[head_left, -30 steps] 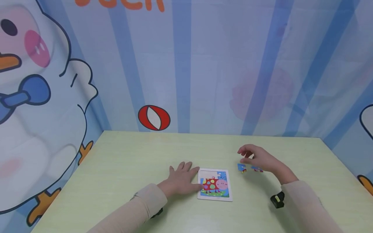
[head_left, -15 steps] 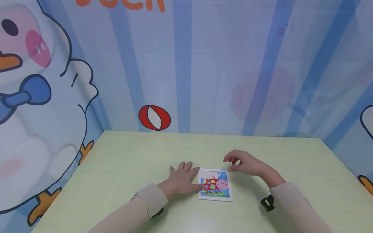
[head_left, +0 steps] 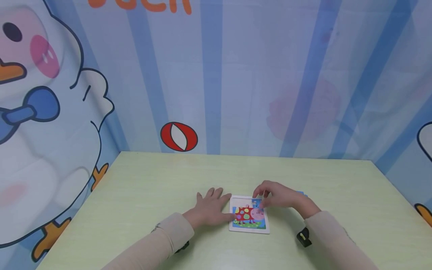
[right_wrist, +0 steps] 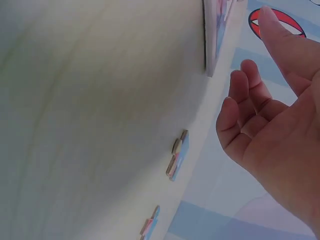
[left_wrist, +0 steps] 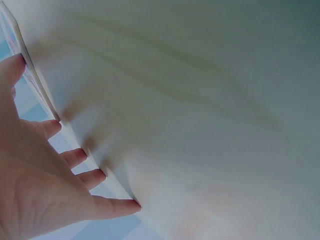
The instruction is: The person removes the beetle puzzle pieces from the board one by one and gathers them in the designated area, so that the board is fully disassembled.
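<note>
A jigsaw puzzle in a white frame (head_left: 249, 231) lies on the table, its picture showing a red spotted body and a round pink face. The frame's upper left part is bare of picture. My left hand (head_left: 210, 210) rests flat with spread fingers, its thumb and index finger at the frame's left edge. Over the upper right corner hovers my right hand (head_left: 278, 195), thumb low by the blue piece there; contact cannot be made out. In the right wrist view its fingers curl loosely with nothing visible between them. Two loose puzzle pieces, one nearer (right_wrist: 178, 155) and one farther (right_wrist: 150, 224), lie beside the frame.
The pale yellow-green table (head_left: 162, 176) reaches back to a blue striped cloth backdrop (head_left: 236, 75) with cartoon figures. In the head view my right wrist partly covers a loose blue piece (head_left: 301, 193).
My right hand has moved left from above the loose pieces to the puzzle's upper right corner and come lower. The left hand has stayed in place.
</note>
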Demonstrator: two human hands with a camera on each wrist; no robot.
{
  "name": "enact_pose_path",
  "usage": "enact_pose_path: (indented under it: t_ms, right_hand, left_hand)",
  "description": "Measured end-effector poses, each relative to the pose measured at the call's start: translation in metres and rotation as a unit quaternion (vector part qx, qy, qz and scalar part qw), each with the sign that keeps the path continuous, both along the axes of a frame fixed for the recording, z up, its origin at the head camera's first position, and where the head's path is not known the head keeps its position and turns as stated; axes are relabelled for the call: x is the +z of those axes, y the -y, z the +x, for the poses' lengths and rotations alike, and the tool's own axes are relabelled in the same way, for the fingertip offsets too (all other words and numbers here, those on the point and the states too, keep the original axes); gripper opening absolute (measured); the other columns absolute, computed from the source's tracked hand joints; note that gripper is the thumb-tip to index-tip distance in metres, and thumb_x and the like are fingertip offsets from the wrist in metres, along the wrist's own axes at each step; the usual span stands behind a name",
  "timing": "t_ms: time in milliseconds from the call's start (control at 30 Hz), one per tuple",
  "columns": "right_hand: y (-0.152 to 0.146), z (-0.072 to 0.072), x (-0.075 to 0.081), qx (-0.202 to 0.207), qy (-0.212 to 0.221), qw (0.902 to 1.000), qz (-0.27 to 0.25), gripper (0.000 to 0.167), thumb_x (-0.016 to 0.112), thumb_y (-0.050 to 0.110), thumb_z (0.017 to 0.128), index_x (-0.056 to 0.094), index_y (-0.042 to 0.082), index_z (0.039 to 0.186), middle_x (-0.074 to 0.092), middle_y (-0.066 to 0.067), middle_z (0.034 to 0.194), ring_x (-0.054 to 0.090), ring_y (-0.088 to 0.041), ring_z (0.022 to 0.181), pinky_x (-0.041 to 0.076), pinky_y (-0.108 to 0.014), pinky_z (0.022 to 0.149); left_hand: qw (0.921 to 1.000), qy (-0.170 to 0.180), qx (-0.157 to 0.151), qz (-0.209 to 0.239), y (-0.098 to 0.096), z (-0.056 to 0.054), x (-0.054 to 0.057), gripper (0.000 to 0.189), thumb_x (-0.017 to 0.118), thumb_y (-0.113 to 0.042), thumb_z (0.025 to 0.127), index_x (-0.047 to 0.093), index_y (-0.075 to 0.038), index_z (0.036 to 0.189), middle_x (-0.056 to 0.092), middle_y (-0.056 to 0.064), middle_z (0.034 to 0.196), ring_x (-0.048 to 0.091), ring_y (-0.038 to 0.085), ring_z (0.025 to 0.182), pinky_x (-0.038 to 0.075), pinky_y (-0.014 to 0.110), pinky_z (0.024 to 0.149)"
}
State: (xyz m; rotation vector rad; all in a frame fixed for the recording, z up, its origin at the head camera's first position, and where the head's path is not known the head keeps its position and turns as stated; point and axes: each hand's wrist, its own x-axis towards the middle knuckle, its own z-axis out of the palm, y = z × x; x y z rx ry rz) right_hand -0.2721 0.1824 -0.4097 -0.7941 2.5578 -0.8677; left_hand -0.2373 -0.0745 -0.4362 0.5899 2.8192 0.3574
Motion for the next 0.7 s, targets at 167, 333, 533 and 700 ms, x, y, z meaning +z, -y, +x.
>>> enact_pose_path:
  t_ms: [167,333,533,700]
  right_hand:
    - [0.0032,-0.001,-0.0046,0.0,0.014,0.9999,0.004,0.02,0.076,0.016,0.082,0.071,0.015,0.101,0.056,-0.003,0.1,0.05,-0.021,0.092,0.045,-0.034,0.078]
    - [0.0057,-0.0021,-0.0079,-0.003,0.022,0.9996,0.019,0.018,0.077,0.015,0.082,0.071,0.018,0.099,0.054,-0.002,0.098,0.048,-0.02,0.093,0.045,-0.034,0.08]
    - [0.0079,-0.002,-0.0076,-0.007,0.021,0.9992,0.033,0.018,0.078,0.013,0.08,0.072,0.018,0.096,0.053,-0.002,0.097,0.047,-0.021,0.092,0.043,-0.035,0.079]
    - [0.0103,-0.0001,-0.0082,-0.019,0.019,0.9983,0.052,0.019,0.079,0.014,0.078,0.072,0.021,0.094,0.052,0.0,0.097,0.046,-0.019,0.093,0.043,-0.035,0.08]
  left_hand:
    - [1.0,0.001,-0.001,-0.001,0.0003,0.0005,-0.0003,0.076,0.052,-0.063,0.088,0.038,-0.021,0.149,0.027,0.012,0.157,0.019,0.038,0.144,0.015,0.073,0.105]
    - [1.0,0.004,-0.001,0.001,0.0004,0.0002,-0.0001,0.076,0.051,-0.063,0.088,0.037,-0.021,0.149,0.026,0.011,0.157,0.018,0.038,0.145,0.014,0.073,0.105]
    - [1.0,0.003,0.002,0.0,-0.0004,0.0002,0.0008,0.076,0.051,-0.064,0.088,0.037,-0.021,0.149,0.026,0.011,0.157,0.018,0.037,0.145,0.014,0.073,0.105]
    - [1.0,0.002,0.0,0.0,-0.0006,0.0009,0.0017,0.076,0.053,-0.062,0.087,0.038,-0.02,0.149,0.027,0.011,0.156,0.019,0.038,0.144,0.015,0.073,0.105]
